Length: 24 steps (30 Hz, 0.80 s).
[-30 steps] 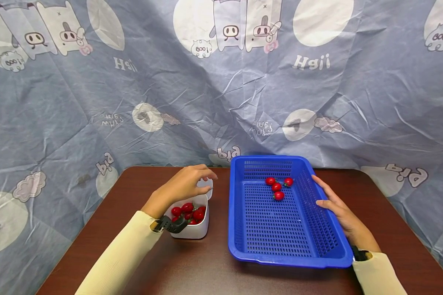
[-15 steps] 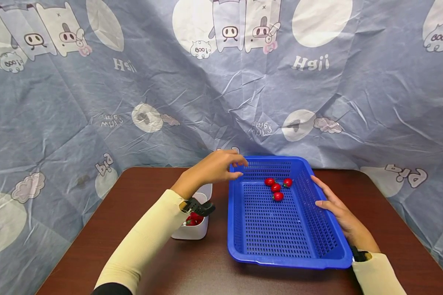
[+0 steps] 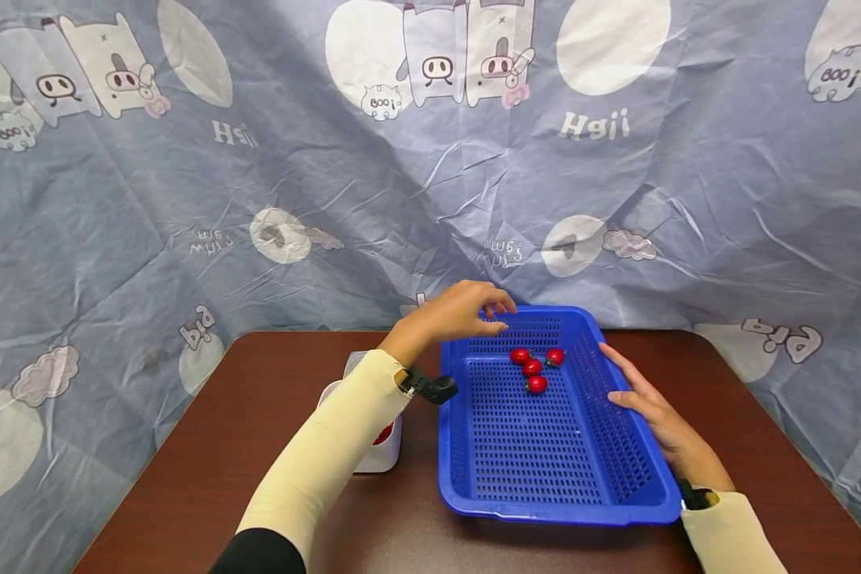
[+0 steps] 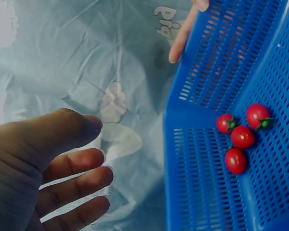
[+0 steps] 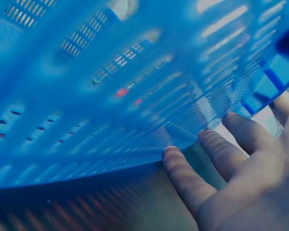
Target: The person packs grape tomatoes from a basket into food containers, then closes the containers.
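A blue perforated plastic basket (image 3: 534,510) lies in the middle right of the head view. Several red cherry tomatoes (image 3: 536,385) with green stems sit together near its far end. Over the basket's far left corner hovers my left hand (image 3: 462,311), thumb and fingers apart and loosely bent. Nothing shows between them in the left wrist view, where the hand (image 4: 48,163) is beside the basket wall. My right hand (image 3: 663,414) grips the basket's right rim, thumb over the top. Its fingers (image 5: 221,149) touch the outer wall in the right wrist view.
A white container (image 3: 386,456) with its lid raised stands left of the basket, partly hidden by my left forearm; some red tomato (image 3: 383,434) shows in it. The brown table (image 3: 258,391) ends at a patterned cloth backdrop (image 3: 373,183).
My left hand has travelled right, from above the white container to above the basket's far left corner. My right hand stays at the basket's rim. The view has shifted slightly.
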{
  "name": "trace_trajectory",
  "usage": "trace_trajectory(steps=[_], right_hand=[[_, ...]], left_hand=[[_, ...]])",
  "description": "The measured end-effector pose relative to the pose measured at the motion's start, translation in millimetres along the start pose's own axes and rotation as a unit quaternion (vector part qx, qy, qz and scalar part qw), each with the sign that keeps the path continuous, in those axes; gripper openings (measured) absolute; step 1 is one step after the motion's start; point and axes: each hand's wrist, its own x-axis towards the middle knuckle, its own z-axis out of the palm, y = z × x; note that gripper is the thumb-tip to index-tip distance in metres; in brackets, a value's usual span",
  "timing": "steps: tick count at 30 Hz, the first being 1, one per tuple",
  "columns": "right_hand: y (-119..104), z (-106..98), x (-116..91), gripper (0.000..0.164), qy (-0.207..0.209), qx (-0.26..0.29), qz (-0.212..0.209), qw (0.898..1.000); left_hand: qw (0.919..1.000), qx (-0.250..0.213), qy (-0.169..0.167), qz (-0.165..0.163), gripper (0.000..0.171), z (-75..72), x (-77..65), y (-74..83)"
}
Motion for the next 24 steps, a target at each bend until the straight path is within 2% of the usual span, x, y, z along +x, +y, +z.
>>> trace_trajectory(steps=[9, 14, 24], right_hand=[[-2, 2, -2, 0.069, 0.014, -0.016, 0.016, 1.0], [-3, 2, -5, 0.07, 0.013, -0.015, 0.011, 1.0], [-3, 1, -2, 0.071, 0.008, -0.007, 0.007, 1.0]], left_hand=[[0.9992, -0.036, -0.014, -0.007, 0.023, 25.9, 28.6, -0.4], [0.9973, -0.065, -0.023, -0.024, 0.023, 43.5, 42.8, 2.0], [0.9923, -0.103, -0.053, -0.044, 0.025, 79.4, 56.4, 6.9]])
